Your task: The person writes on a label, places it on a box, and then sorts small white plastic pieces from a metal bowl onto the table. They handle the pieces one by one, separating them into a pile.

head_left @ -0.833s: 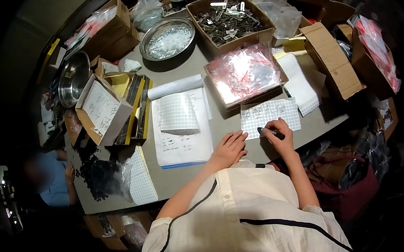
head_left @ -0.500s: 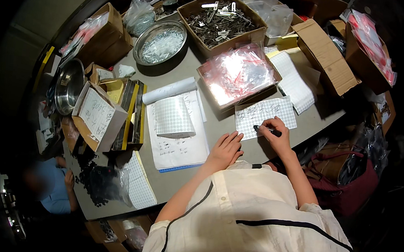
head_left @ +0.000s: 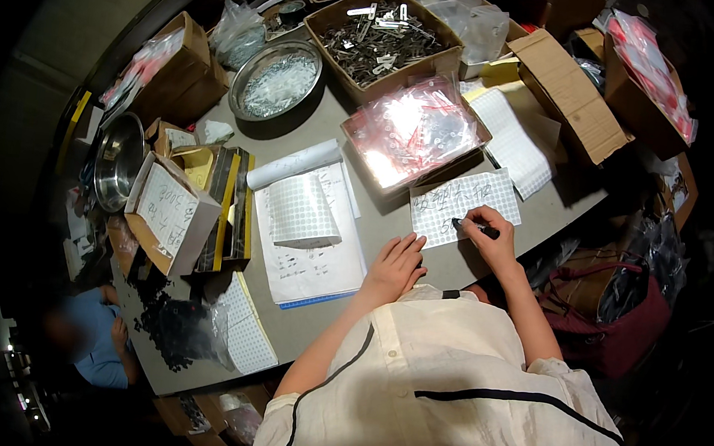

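In my right hand point(head_left: 490, 239) is a black marker pen point(head_left: 487, 230), its tip on a sheet of round white stickers point(head_left: 440, 203). Large handwritten marks run across the upper part of that sheet, and a shorter line of marks stands below them by the tip. My left hand point(head_left: 396, 268) lies flat on the table beside the sheet's lower left corner, fingers stretched out, holding nothing. Left of it lies an open notepad point(head_left: 309, 274) with handwriting, a partly curled sticker sheet point(head_left: 302, 209) resting on top.
Beyond the sheet stands a box of red-edged plastic bags point(head_left: 413, 134). Farther back are a carton of dark metal parts point(head_left: 383, 41) and a steel bowl point(head_left: 239, 108) of small clear packets. Small boxes point(head_left: 173, 214) crowd the left. Another person point(head_left: 101, 340) sits at the far left.
Fresh marks have appeared on the sticker sheet under the first line, next to the pen tip. My right hand has shifted slightly along the sheet; my left hand stays put.
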Tool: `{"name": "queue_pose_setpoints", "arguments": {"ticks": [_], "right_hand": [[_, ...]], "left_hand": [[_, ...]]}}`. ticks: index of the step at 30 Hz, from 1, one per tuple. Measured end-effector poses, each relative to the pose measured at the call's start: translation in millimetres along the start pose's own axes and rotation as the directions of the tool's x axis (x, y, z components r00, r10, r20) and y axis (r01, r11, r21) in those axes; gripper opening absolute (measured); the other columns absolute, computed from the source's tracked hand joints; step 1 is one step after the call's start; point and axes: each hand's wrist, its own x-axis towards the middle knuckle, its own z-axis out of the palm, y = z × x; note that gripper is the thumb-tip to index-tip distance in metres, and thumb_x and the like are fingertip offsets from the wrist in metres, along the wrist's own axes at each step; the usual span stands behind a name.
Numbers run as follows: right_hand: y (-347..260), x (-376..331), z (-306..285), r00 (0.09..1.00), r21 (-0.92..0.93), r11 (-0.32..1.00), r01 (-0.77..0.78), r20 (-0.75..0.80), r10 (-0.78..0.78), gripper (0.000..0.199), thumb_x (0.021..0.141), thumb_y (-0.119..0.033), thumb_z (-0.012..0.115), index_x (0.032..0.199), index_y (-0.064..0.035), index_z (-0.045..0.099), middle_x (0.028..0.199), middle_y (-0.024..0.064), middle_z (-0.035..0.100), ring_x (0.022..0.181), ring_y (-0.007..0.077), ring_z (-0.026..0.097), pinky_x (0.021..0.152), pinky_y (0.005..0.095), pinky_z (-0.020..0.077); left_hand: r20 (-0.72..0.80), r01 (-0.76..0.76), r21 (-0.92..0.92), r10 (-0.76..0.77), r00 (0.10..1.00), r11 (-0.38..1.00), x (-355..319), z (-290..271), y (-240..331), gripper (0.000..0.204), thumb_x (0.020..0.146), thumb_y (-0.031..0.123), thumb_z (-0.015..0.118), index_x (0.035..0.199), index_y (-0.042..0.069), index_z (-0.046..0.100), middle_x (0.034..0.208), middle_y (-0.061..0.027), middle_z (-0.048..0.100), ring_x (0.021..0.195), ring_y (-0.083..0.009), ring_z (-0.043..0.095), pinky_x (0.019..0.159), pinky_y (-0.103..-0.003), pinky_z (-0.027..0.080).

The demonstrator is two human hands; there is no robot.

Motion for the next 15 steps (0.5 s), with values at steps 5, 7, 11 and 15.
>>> {"name": "queue_pose_setpoints", "arguments": {"ticks": [5, 7, 11, 15], "right_hand": [[9, 1, -9, 1.0, -0.053, 0.998, 0.027, 0.016, -0.026, 0.017, 0.086, -0.014, 0.072, 0.091, 0.0017, 0.07, 0.082, 0.0055, 0.068, 0.078, 0.0126, 0.064, 0.075, 0.028, 0.0504], [11, 2, -13, 0.997, -0.067, 0.997, 0.03, 0.075, -0.025, 0.017, 0.087, -0.014, 0.072, 0.092, 0.0016, 0.07, 0.082, 0.0054, 0.069, 0.078, 0.0126, 0.064, 0.075, 0.0279, 0.0503], [3, 4, -11, 1.0, -0.048, 0.999, 0.02, -0.02, -0.021, 0.017, 0.084, -0.017, 0.073, 0.091, -0.0013, 0.072, 0.086, 0.0107, 0.07, 0.078, 0.0206, 0.067, 0.074, 0.0314, 0.0519], [6, 5, -12, 0.997, -0.042, 0.999, 0.023, -0.072, -0.026, 0.018, 0.085, -0.018, 0.075, 0.091, -0.0014, 0.072, 0.087, 0.0115, 0.071, 0.08, 0.022, 0.068, 0.076, 0.0326, 0.0525]], "left_hand": [[0.009, 0.006, -0.012, -0.006, 1.0, 1.0, 2, -2, 1, 0.024, 0.094, 0.023, 0.071, 0.105, 0.004, 0.062, 0.141, -0.0121, 0.061, 0.135, -0.0286, 0.054, 0.114, -0.044, 0.04], [0.003, 0.004, -0.017, -0.004, 1.0, 1.0, 2, -2, 1, 0.024, 0.094, 0.023, 0.071, 0.105, 0.004, 0.062, 0.141, -0.0122, 0.061, 0.135, -0.0287, 0.054, 0.113, -0.044, 0.04], [-0.006, -0.003, -0.015, 0.002, 1.0, 1.0, 1, -1, 0, 0.024, 0.093, 0.023, 0.072, 0.104, 0.004, 0.062, 0.14, -0.0124, 0.061, 0.135, -0.0289, 0.054, 0.113, -0.044, 0.041], [-0.004, -0.014, -0.019, 0.014, 1.0, 1.0, 1, -2, -1, 0.024, 0.093, 0.022, 0.073, 0.104, 0.004, 0.062, 0.14, -0.0126, 0.062, 0.134, -0.0291, 0.054, 0.113, -0.044, 0.041]]}}
